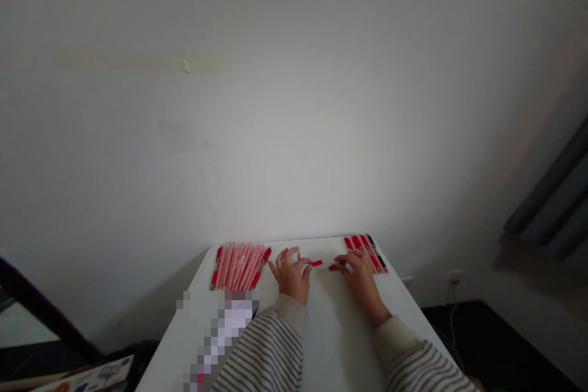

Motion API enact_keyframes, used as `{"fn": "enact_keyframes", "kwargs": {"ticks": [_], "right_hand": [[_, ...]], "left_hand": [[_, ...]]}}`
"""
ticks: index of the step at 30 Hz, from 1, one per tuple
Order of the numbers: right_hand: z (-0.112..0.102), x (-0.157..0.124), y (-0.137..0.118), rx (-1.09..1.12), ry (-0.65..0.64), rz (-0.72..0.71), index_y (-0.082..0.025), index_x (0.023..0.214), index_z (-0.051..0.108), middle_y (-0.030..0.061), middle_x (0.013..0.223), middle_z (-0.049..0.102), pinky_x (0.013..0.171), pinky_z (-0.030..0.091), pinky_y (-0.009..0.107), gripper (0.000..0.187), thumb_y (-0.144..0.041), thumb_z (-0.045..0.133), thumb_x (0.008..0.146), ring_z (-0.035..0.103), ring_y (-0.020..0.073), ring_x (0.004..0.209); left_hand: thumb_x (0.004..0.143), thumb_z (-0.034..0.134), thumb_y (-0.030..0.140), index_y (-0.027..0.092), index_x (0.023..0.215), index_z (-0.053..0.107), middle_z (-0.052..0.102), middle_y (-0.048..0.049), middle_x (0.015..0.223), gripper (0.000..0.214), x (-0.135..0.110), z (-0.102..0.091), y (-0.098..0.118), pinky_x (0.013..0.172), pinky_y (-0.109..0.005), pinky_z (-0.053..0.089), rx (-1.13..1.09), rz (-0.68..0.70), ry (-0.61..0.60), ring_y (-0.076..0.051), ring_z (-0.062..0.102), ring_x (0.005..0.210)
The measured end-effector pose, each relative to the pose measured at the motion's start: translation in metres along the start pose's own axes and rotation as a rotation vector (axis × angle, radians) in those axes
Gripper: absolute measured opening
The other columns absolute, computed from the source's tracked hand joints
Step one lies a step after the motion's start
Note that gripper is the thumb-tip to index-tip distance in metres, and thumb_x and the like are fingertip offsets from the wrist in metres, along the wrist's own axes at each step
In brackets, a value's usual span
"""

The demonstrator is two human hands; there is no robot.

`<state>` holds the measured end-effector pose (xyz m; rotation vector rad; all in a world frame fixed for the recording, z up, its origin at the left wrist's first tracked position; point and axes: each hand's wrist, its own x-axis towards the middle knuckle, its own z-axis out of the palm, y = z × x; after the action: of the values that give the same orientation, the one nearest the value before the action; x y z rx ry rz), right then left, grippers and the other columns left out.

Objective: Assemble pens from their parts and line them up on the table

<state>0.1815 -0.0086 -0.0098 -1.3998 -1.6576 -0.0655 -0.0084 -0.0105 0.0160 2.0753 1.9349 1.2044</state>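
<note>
My left hand (292, 274) is over the far middle of the white table. Its thumb and a finger are pinched on a short red pen piece (316, 263) that points to the right, and its other fingers are spread. Across a small gap, my right hand (357, 269) has its fingertips closed on another red pen piece (334, 267), partly hidden by the fingers. Left of my left hand lies a pile of pink and red pens (239, 266). Beyond my right hand several red pens (356, 242) lie side by side, a black one at their right edge.
A white table (328, 343) stands against a pale wall (303, 135). A pixelated, pale elongated object (229, 327) lies on its left side near my left sleeve. A printed box (92, 376) sits low at the left. At the right are a dark curtain (551, 196) and a wall socket (456, 277).
</note>
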Motion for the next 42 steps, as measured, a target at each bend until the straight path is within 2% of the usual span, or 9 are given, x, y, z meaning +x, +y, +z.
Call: {"fn": "enact_keyframes", "kwargs": {"ticks": [8,21,28,34,42], "right_hand": [[-0.001,0.001,-0.004,0.136,-0.007,0.028,-0.023,0.085,0.072,0.0082,0.086,0.069,0.09,0.043,0.042,0.025,-0.043,0.056,0.087,0.054,0.026,0.098],[0.001,0.002,-0.008,0.213,-0.035,0.013,-0.024,0.086,0.072,0.0071,0.082,0.068,0.087,0.042,0.041,0.028,-0.048,0.059,0.084,0.054,0.0255,0.094],[0.0,0.001,-0.012,0.275,-0.103,0.007,-0.024,0.091,0.073,0.0073,0.082,0.067,0.084,0.044,0.041,0.028,-0.047,0.058,0.086,0.054,0.024,0.09],[0.001,0.0,-0.011,0.278,-0.095,0.007,-0.024,0.085,0.073,0.0071,0.082,0.067,0.085,0.043,0.04,0.025,-0.046,0.061,0.084,0.053,0.0242,0.091],[0.001,0.0,-0.014,0.289,-0.073,0.012,-0.024,0.083,0.073,0.0081,0.081,0.067,0.082,0.044,0.04,0.026,-0.046,0.059,0.085,0.053,0.0241,0.089]], "left_hand": [[0.078,0.063,0.024,0.035,0.082,0.074,0.061,-0.0001,0.125,0.016,0.001,-0.003,0.0,0.11,-0.067,0.017,-0.008,-0.001,-0.032,-0.029,0.041,0.128],[0.079,0.063,0.026,0.034,0.082,0.074,0.06,-0.0008,0.126,0.014,-0.002,-0.003,0.006,0.11,-0.068,0.014,-0.038,0.016,-0.056,-0.029,0.039,0.128],[0.079,0.064,0.029,0.037,0.084,0.073,0.06,0.0003,0.126,0.013,-0.004,-0.002,0.007,0.11,-0.068,0.016,-0.042,0.042,-0.066,-0.028,0.039,0.129],[0.079,0.064,0.029,0.037,0.089,0.073,0.06,-0.0005,0.126,0.016,-0.004,-0.001,0.006,0.11,-0.069,0.016,-0.017,0.022,-0.07,-0.029,0.039,0.13],[0.079,0.064,0.03,0.034,0.084,0.074,0.059,-0.0008,0.128,0.012,-0.003,-0.002,0.005,0.109,-0.07,0.017,-0.021,0.036,-0.086,-0.03,0.038,0.13]]}}
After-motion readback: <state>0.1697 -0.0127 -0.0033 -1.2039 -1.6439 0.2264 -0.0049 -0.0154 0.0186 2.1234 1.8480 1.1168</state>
